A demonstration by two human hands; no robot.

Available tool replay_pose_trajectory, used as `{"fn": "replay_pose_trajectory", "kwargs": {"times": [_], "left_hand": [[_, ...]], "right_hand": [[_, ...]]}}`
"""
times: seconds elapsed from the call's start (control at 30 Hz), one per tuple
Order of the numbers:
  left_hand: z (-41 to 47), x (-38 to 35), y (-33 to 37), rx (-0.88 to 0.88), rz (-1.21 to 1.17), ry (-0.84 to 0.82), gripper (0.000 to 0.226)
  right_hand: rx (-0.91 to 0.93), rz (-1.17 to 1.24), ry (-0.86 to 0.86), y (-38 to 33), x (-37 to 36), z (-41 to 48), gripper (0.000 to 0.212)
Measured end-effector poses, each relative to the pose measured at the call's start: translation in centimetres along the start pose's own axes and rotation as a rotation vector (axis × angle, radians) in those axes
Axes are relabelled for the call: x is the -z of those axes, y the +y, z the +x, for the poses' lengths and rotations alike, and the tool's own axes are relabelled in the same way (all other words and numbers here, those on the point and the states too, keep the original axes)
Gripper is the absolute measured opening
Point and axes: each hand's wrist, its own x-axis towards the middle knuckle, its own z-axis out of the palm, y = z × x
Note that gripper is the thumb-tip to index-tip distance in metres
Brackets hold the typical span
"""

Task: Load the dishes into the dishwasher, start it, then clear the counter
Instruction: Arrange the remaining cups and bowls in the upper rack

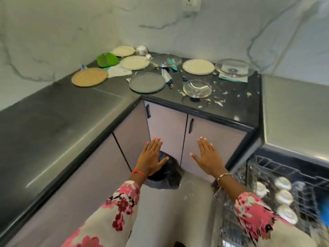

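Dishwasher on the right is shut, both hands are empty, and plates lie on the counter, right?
No. The head view shows the dishwasher open, its rack pulled out with white cups inside. The left hand and right hand are empty, and plates lie on the counter.

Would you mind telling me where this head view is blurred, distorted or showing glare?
In the head view, the dishwasher rack and right sleeve are blurred at lower right; wide-angle distortion bends the counter edges; glare streaks its left stretch.
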Motion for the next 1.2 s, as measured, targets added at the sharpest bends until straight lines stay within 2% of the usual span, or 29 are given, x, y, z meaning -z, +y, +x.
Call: {"fn": "replay_pose_trajectory", "kwargs": {"times": [0.3,0.47,0.7,1.2], "left_hand": [[14.6,6.9,-8.3,0.039,0.018,0.165,0.074],[24.0,9.8,-12.5,0.099,-0.022,0.203,0.072],[34.9,12.1,-18.2,0.206,-0.035,0.137,0.071],[50.5,12.4,-35.0,0.349,-0.115,0.069,0.063]], "right_hand": [[0.108,0.010,0.164,-4.2,7.1,18.0,0.077],[0.119,-0.019,0.116,-4.1,10.0,29.3,0.079],[0.175,-0.018,0.035,-4.4,12.3,43.7,0.079],[0.208,0.033,0.038,-10.7,13.5,67.6,0.070]]}}
